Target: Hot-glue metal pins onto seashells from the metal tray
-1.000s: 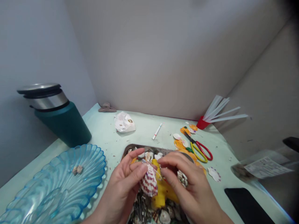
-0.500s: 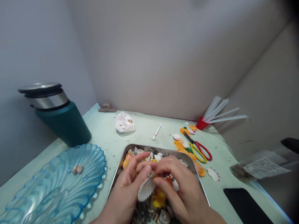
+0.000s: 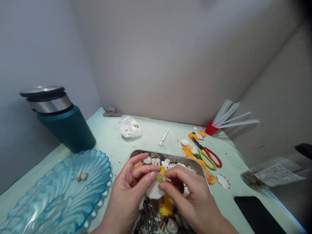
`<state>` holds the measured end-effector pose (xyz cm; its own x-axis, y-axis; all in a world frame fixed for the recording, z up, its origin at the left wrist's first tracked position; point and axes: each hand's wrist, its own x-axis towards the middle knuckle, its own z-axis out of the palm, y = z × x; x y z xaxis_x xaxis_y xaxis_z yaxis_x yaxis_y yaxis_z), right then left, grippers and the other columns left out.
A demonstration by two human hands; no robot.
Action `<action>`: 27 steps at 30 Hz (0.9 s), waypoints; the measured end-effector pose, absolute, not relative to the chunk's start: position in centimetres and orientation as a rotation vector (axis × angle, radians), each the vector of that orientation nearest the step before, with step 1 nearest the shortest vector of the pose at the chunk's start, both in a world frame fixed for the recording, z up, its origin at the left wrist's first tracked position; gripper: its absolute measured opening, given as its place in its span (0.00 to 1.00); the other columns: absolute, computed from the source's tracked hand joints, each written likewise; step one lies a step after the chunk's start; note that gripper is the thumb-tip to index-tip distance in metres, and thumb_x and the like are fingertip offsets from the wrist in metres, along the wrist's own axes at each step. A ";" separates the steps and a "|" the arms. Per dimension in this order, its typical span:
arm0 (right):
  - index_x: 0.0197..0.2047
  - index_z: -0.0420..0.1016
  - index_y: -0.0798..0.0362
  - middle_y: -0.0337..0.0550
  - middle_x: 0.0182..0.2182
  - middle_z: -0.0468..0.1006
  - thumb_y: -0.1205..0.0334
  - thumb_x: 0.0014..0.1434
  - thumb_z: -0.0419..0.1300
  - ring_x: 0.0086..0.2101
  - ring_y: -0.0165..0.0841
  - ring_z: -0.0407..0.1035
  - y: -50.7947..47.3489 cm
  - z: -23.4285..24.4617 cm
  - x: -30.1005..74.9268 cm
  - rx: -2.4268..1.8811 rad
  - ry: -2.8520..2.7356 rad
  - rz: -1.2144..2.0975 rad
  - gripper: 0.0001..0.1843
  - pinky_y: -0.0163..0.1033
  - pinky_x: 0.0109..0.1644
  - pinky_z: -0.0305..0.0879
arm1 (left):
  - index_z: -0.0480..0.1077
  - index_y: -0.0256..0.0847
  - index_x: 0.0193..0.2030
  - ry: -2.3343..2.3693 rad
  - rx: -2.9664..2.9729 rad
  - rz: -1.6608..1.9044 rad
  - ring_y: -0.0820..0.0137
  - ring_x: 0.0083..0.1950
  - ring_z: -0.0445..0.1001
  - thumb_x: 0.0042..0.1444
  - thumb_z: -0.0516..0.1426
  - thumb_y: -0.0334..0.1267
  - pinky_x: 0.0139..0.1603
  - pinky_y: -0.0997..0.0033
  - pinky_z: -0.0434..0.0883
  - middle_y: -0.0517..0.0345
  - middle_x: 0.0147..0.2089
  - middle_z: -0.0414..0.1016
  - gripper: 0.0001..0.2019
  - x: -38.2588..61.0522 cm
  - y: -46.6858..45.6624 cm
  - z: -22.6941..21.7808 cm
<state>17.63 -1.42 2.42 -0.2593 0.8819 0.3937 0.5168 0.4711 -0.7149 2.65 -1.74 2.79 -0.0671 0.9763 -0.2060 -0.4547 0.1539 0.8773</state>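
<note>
Both of my hands meet over a metal tray (image 3: 195,164) full of seashells. My left hand (image 3: 129,191) pinches a white scallop shell (image 3: 154,192) between thumb and fingers. My right hand (image 3: 192,198) is closed on a thin clear stick (image 3: 159,175) whose tip rests at the shell's top edge. A yellow piece (image 3: 166,208) lies in the tray just below the shell.
A blue glass dish (image 3: 48,198) with two small shells sits at the left. A green flask (image 3: 62,122) stands behind it. Red and yellow scissors (image 3: 207,154), orange shells, a pen (image 3: 164,137), crumpled paper (image 3: 130,127), a red cup of sticks (image 3: 211,129) and a black phone (image 3: 258,214) lie around.
The shell in my left hand turned from its red-striped side to its white side. Both hands shifted slightly over the tray.
</note>
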 end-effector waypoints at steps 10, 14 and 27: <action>0.26 0.68 0.53 0.35 0.21 0.69 0.64 0.57 0.57 0.23 0.27 0.63 -1.4 2.8 17.6 -1.147 -1.908 0.710 0.09 0.32 0.28 0.58 | 0.64 0.38 0.49 1.012 0.679 1.321 0.71 0.33 0.75 0.43 0.66 0.33 0.38 0.75 0.69 0.57 0.30 0.79 0.25 2.5 -1.7 2.7; 0.26 0.70 0.53 0.35 0.21 0.69 0.62 0.54 0.60 0.23 0.27 0.62 -1.5 3.3 17.5 -1.203 -1.749 0.954 0.07 0.31 0.26 0.59 | 0.64 0.39 0.46 0.937 0.644 1.290 0.72 0.30 0.74 0.44 0.66 0.32 0.34 0.75 0.69 0.58 0.28 0.77 0.23 2.3 -1.8 3.0; 0.25 0.69 0.53 0.37 0.21 0.70 0.61 0.55 0.59 0.24 0.29 0.63 -1.4 2.6 17.7 -1.213 -1.698 0.857 0.09 0.33 0.27 0.61 | 0.68 0.40 0.43 0.807 0.544 1.188 0.72 0.33 0.75 0.45 0.64 0.31 0.34 0.75 0.70 0.56 0.37 0.78 0.17 2.3 -1.8 2.9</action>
